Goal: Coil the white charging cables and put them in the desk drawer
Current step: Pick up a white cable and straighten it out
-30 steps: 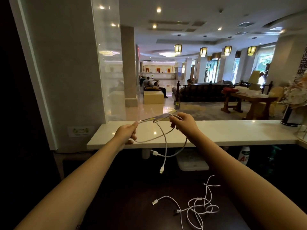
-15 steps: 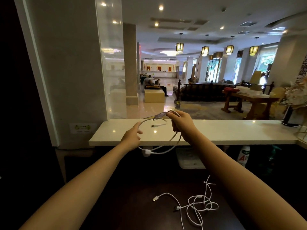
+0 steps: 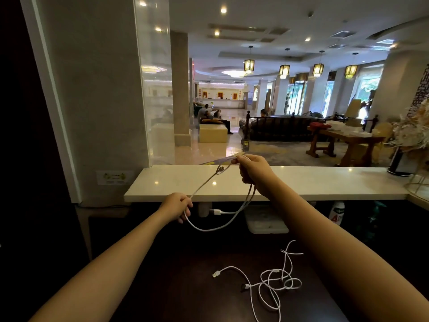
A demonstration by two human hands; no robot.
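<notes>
A white charging cable (image 3: 219,226) hangs in loops between both hands, in the air in front of the counter. My right hand (image 3: 254,169) grips the gathered loops at the top, above the white counter. My left hand (image 3: 176,206) pinches a strand lower down and to the left, so the cable runs taut diagonally between the hands. One white plug (image 3: 215,211) dangles near the loop's bottom. A second white cable (image 3: 276,283) lies tangled on the dark desk (image 3: 185,287) under my right forearm, its USB plug pointing left. No drawer is in view.
A white marble counter (image 3: 325,182) runs across the front, with a glass panel (image 3: 153,89) and a wall at the left. Under the counter sit a white plastic box (image 3: 264,223) and a bottle (image 3: 336,213). A dried-flower arrangement (image 3: 413,135) stands on the counter at the right.
My left hand has dropped down and to the left, pulling a strand out taut. My right hand stays raised with the loops. The dangling plugs have swung up into the loop.
</notes>
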